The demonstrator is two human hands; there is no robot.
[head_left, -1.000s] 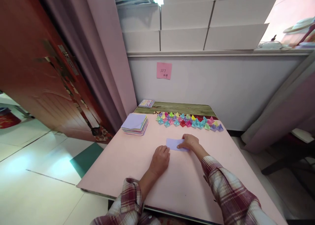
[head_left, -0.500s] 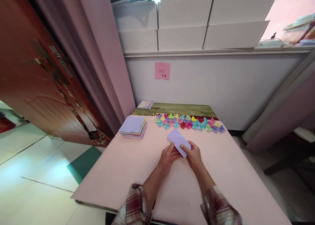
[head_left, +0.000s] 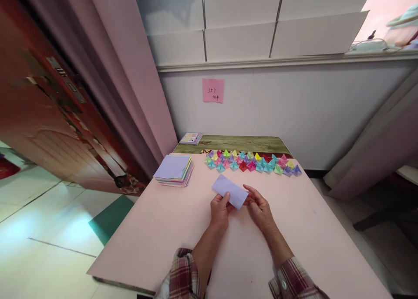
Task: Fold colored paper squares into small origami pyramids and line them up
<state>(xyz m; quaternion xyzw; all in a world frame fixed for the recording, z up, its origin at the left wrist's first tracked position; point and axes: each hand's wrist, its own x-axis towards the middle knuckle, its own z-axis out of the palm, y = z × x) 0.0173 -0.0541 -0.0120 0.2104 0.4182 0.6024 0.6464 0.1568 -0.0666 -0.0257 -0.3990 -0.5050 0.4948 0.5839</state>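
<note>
A lavender sheet of origami paper, folded into a rectangle, is held above the table in front of me. My left hand pinches its lower edge, thumb on top and fingers beneath. At the paper's right end is my right hand, its thumb and index finger apart; some of its fingertips are hidden behind the paper's corner, so contact there is unclear. Beyond the hands stand rows of small folded paper pieces in many colours. A stack of square coloured paper, lavender on top, lies to the left.
The table has a pale pink cover, with a green wood-grain strip at its far end. A small printed pack lies at the far left corner. On the wall is a pink note. A red door and curtain are at left.
The folded paper has turned flatter and shifted slightly left. My right thumb has come off its face, and the right fingers have spread at its right end. The left hand keeps its pinch.
</note>
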